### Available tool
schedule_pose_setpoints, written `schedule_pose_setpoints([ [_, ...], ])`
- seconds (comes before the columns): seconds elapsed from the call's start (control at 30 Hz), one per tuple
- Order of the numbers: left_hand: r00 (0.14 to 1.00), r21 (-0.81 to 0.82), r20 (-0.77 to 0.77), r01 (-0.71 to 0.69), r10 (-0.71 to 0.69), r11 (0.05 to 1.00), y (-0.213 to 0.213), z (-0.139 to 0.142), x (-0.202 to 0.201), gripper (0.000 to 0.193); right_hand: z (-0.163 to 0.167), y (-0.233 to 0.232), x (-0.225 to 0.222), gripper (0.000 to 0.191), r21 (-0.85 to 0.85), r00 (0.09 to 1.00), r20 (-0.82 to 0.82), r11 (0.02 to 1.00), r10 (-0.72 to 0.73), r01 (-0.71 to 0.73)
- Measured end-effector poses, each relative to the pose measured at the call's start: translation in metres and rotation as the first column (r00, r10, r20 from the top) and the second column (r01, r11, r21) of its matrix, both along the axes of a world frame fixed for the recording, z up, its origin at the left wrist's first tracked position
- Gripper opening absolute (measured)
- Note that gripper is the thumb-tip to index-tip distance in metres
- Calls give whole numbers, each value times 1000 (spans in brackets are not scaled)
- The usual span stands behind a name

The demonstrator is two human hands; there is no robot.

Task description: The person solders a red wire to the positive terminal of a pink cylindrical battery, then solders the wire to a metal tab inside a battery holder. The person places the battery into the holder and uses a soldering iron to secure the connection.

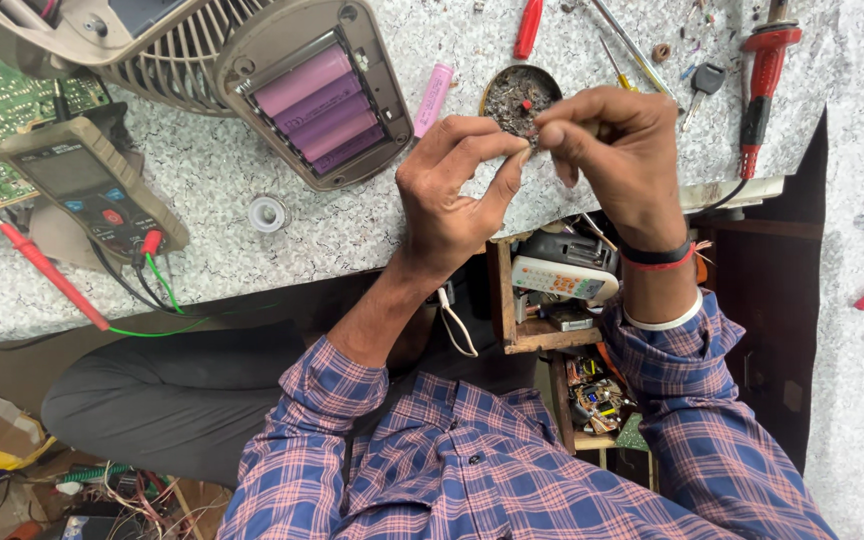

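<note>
- While both hands meet at the bench edge, the left hand (457, 185) and right hand (617, 150) pinch fingertips together on something too small to identify.
- Just beyond the fingertips, touching distance from both, sits a round metal tin of grey scrap (518, 97).
- Farther left lies a beige fan base with purple cylindrical cells (317, 105); right, a red-handled soldering iron (760, 90).

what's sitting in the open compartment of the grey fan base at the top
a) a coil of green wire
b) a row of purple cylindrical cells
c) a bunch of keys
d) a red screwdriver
b: the open compartment of the grey fan base holds a row of purple cylindrical cells lying side by side, up and to the side of the person's left hand and right hand.
</note>
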State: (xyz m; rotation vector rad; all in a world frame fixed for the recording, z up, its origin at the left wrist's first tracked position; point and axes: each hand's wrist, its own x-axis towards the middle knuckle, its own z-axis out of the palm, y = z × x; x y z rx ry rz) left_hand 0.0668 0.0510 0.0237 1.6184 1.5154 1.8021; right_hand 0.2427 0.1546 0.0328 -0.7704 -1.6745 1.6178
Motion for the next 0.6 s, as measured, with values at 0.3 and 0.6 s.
schedule_pose_setpoints([
  [0.3,993,-139,89,-60,72,989,-1,-2,2,20,8,-2,5,17,35,997,-19,997,-69,70],
  [0.6,994,-59,108,5,1,998,-3,-7,1,22,3,-5,7,18,247,999,0,968,33,-32],
])
